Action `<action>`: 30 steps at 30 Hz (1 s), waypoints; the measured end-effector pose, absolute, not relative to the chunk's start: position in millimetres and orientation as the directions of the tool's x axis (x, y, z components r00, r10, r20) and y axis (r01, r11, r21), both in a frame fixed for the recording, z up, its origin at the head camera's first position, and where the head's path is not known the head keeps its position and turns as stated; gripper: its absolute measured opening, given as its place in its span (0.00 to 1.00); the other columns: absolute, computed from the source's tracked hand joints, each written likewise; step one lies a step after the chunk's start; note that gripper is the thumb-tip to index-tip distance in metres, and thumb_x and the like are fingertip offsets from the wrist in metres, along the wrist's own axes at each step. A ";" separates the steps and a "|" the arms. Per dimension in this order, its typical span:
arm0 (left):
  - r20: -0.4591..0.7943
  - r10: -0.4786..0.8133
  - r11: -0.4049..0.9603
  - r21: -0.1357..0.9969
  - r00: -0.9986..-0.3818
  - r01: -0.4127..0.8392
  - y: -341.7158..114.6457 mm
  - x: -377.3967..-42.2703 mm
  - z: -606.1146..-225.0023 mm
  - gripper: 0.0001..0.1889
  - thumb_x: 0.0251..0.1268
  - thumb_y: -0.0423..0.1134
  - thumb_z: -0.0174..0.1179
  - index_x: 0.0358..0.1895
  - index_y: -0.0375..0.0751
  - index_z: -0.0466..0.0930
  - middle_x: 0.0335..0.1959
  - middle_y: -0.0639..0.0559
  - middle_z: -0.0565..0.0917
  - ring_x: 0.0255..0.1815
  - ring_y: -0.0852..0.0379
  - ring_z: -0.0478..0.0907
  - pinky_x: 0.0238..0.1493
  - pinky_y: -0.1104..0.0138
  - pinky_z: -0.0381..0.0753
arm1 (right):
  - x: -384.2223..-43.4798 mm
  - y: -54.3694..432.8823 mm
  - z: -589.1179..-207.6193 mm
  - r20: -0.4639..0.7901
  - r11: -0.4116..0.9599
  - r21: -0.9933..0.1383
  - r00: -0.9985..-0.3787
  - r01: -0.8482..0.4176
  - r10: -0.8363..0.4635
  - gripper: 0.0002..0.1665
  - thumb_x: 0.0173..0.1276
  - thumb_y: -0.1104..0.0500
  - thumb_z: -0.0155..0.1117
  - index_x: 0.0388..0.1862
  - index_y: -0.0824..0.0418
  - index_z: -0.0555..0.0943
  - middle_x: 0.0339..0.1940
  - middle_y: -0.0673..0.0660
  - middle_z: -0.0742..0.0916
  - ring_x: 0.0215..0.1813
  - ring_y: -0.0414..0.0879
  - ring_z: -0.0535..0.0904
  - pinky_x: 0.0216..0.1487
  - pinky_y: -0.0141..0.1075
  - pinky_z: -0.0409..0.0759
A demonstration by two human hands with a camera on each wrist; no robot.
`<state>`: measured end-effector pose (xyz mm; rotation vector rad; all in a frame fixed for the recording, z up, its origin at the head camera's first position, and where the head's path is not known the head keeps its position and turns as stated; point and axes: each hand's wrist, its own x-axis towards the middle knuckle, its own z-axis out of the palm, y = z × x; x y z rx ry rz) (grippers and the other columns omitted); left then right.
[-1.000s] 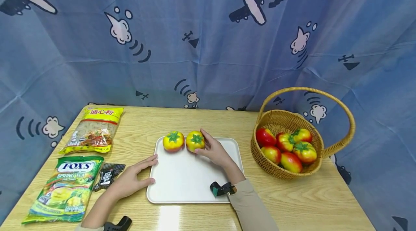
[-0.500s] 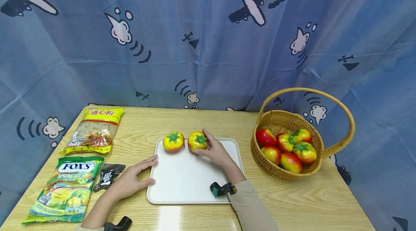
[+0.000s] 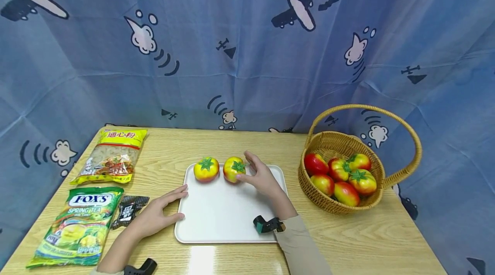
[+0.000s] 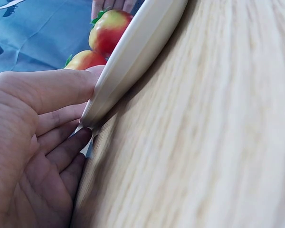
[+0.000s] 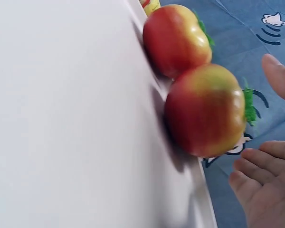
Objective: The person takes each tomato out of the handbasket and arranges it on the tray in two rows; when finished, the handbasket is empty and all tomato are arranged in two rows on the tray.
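Observation:
Two red-and-yellow toy tomatoes with green leaf tops sit side by side at the back of a white tray (image 3: 216,215): the left tomato (image 3: 206,169) and the right tomato (image 3: 233,169). Just right of the latter is my right hand (image 3: 266,182), its thumb and fingers spread apart. In the right wrist view a gap shows between those fingers and the nearer tomato (image 5: 204,111). My left hand (image 3: 156,214) lies at the tray's left edge, fingers loosely extended. The left wrist view has its thumb and fingertips (image 4: 83,137) right at the tray's rim (image 4: 133,52).
A wicker basket (image 3: 317,197) with a tall handle stands on the right, holding several toy fruits. On the left lie a yellow pasta bag (image 3: 112,159), a green FOX'S candy bag (image 3: 77,227) and a small black packet (image 3: 127,210). A blue curtain (image 3: 247,73) hangs behind the table.
My right hand shifted the right tomato slightly rightward, apart from the other one, then let go and drew back a little to the right. The left hand stayed put.

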<state>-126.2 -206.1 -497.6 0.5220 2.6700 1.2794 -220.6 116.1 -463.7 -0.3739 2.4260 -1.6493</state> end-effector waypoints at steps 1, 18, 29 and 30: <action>0.023 0.362 0.580 0.778 -0.932 0.244 -206.1 -126.3 -497.5 0.31 0.57 0.52 0.65 0.65 0.49 0.71 0.72 0.54 0.64 0.73 0.45 0.58 0.68 0.45 0.62 | -220.5 118.2 -461.5 -0.002 0.351 -0.929 -0.951 -0.113 -0.309 0.51 0.58 0.54 0.72 0.75 0.62 0.55 0.75 0.59 0.63 0.76 0.51 0.56 0.75 0.42 0.56; 0.028 0.368 0.574 0.780 -0.929 0.251 -205.1 -126.4 -499.9 0.31 0.58 0.52 0.64 0.66 0.49 0.71 0.72 0.54 0.64 0.73 0.44 0.58 0.68 0.44 0.61 | -204.1 166.1 -404.2 0.159 0.316 -0.917 -0.948 -0.245 -0.275 0.41 0.63 0.60 0.66 0.71 0.64 0.60 0.73 0.61 0.67 0.75 0.54 0.59 0.75 0.48 0.54; 0.028 0.360 0.584 0.773 -0.932 0.248 -205.2 -125.0 -496.5 0.32 0.58 0.52 0.65 0.66 0.48 0.71 0.72 0.53 0.64 0.72 0.43 0.58 0.67 0.44 0.62 | -199.5 199.3 -372.6 0.186 0.456 -0.834 -0.936 -0.312 -0.299 0.41 0.63 0.60 0.67 0.71 0.67 0.60 0.72 0.65 0.66 0.73 0.58 0.60 0.73 0.52 0.57; 0.030 0.360 0.585 0.771 -0.933 0.250 -205.7 -125.6 -496.3 0.32 0.58 0.52 0.65 0.66 0.48 0.71 0.72 0.53 0.65 0.72 0.44 0.59 0.68 0.44 0.62 | -199.7 203.8 -369.7 0.181 0.468 -0.829 -0.938 -0.308 -0.296 0.41 0.63 0.60 0.66 0.71 0.67 0.60 0.72 0.65 0.66 0.73 0.58 0.60 0.73 0.53 0.57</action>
